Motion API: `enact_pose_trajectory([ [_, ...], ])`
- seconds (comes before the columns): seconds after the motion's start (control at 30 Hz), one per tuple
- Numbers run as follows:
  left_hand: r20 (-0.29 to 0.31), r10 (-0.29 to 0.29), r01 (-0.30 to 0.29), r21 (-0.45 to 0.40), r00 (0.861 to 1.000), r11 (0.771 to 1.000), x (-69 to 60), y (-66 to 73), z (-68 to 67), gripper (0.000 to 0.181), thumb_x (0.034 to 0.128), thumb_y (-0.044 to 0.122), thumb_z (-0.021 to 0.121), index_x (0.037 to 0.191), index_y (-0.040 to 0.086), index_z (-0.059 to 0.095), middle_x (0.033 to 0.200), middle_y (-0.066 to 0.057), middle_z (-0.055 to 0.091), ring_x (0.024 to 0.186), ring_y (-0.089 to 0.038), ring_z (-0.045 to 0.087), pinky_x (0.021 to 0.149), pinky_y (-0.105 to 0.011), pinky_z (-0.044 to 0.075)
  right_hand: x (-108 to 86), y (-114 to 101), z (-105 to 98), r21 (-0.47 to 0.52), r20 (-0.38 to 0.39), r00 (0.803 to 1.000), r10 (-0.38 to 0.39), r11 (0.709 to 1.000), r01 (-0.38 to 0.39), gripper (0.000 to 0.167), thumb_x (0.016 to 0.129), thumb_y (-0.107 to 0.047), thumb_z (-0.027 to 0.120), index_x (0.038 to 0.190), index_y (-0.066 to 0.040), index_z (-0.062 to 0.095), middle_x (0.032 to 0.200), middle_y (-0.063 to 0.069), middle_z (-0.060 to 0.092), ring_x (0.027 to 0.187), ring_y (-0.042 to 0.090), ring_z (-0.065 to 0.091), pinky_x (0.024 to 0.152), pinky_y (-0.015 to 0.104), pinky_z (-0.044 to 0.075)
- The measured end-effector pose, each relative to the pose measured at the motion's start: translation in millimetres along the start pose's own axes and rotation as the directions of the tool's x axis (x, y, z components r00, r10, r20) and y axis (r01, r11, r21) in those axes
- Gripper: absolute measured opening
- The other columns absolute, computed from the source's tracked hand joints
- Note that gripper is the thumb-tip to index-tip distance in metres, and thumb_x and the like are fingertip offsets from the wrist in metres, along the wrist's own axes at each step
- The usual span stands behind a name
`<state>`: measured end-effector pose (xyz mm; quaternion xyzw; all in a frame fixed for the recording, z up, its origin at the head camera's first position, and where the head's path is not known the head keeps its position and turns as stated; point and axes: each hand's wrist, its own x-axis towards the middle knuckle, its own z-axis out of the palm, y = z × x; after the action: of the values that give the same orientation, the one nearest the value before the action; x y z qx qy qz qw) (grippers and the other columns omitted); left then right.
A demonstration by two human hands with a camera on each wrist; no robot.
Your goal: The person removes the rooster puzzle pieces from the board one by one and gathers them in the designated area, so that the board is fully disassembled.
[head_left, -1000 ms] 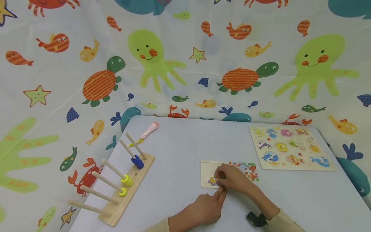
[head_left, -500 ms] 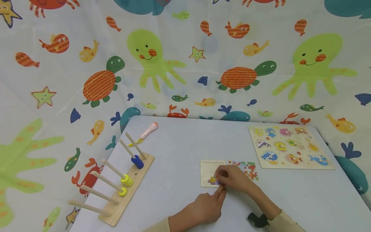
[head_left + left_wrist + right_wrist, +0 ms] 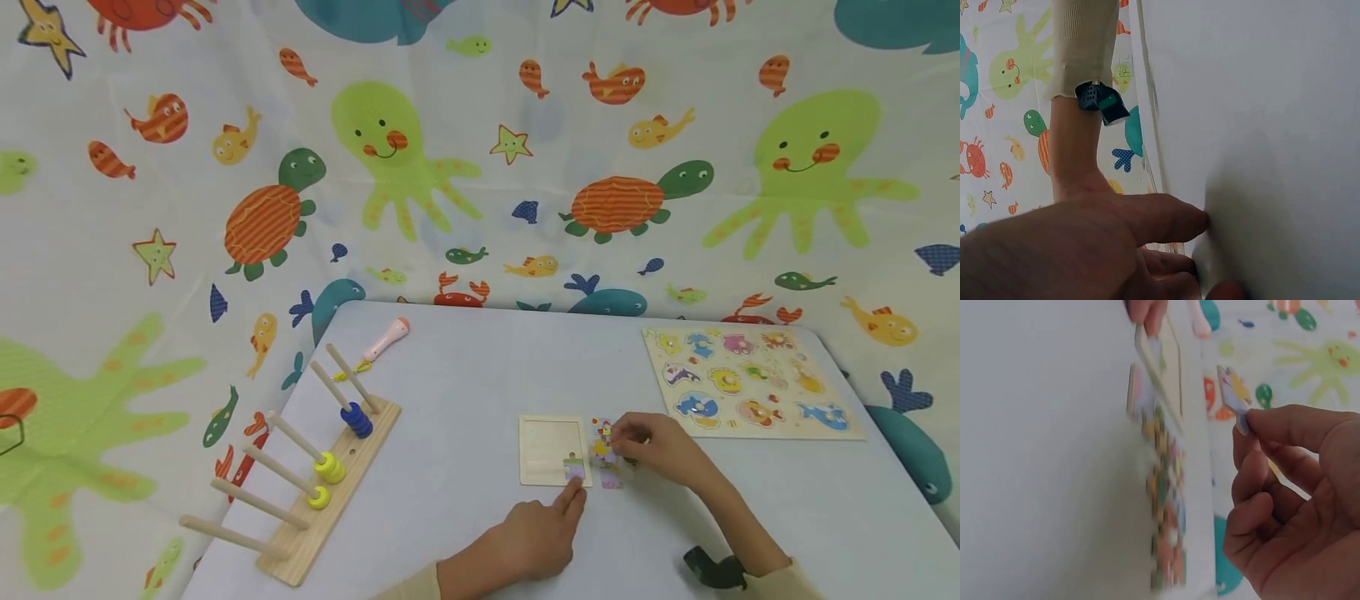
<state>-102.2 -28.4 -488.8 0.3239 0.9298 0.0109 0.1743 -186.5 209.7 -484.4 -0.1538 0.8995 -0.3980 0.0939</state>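
Observation:
A shallow wooden puzzle tray lies on the table, with one purple-and-green puzzle piece in its near right corner. My left hand presses straight fingertips on that near corner, at the tray's edge. My right hand is just right of the tray and pinches a puzzle piece with yellow and lilac on it between thumb and fingers. Below it several loose puzzle pieces lie beside the tray, partly hidden by the hand in the head view.
At the left stands a wooden bead stand with upright pegs and blue and yellow rings. Behind it lies a pink microphone-like toy. A knobbed sea-animal puzzle board lies at the back right. A printed cloth hangs behind the table.
My right hand has moved right from the tray to over the loose pieces, with the yellow piece in its pinch, uncovering the purple-and-green piece. My left hand stays put.

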Motion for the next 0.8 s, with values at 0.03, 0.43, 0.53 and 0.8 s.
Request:
enact_pose_trajectory([
  [0.03,0.003,-0.004,0.004,0.003,1.000,1.000,0.4,0.0,0.1,0.064,0.0970,0.030,0.055,0.155,0.017,0.032,0.161,0.005,0.023,0.042,-0.013,0.043,0.039,-0.028,0.035,-4.4,4.1,-4.7,-0.009,0.004,1.000,0.012,1.000,-0.012,0.005,0.091,-0.023,0.072,0.091,-0.019,0.069,0.079,-0.006,0.062,0.075,0.016,0.056,0.064,0.028,0.047],
  [0.43,0.023,-0.013,0.013,0.007,1.000,1.000,0.3,0.1,-2.9,0.065,0.0975,0.032,0.056,0.156,0.016,0.031,0.162,0.004,0.021,0.043,-0.014,0.041,0.039,-0.028,0.035,-35.9,38.1,-14.8,0.035,0.103,0.991,0.084,0.996,-0.088,0.004,0.091,-0.016,0.070,0.091,-0.013,0.069,0.079,-0.003,0.063,0.072,0.013,0.056,0.064,0.026,0.046],
  [0.53,0.013,-0.006,0.006,0.015,1.000,1.000,-0.2,0.5,-3.2,0.064,0.0976,0.032,0.056,0.155,0.015,0.032,0.162,0.003,0.022,0.043,-0.013,0.042,0.039,-0.028,0.034,-36.8,39.4,-10.8,0.010,0.089,0.992,0.086,0.996,-0.087,0.003,0.090,-0.014,0.070,0.090,-0.011,0.068,0.079,-0.004,0.062,0.072,0.012,0.055,0.064,0.026,0.046],
  [0.8,0.025,0.002,-0.001,-0.020,1.000,1.000,2.4,1.8,1.2,0.066,0.0974,0.032,0.056,0.156,0.016,0.030,0.162,0.003,0.021,0.042,-0.013,0.040,0.039,-0.028,0.034,-37.6,36.5,1.3,-0.089,-0.005,0.996,0.093,0.992,-0.094,0.011,0.088,-0.007,0.070,0.086,-0.016,0.066,0.081,-0.009,0.061,0.075,0.010,0.056,0.069,0.027,0.048],
])
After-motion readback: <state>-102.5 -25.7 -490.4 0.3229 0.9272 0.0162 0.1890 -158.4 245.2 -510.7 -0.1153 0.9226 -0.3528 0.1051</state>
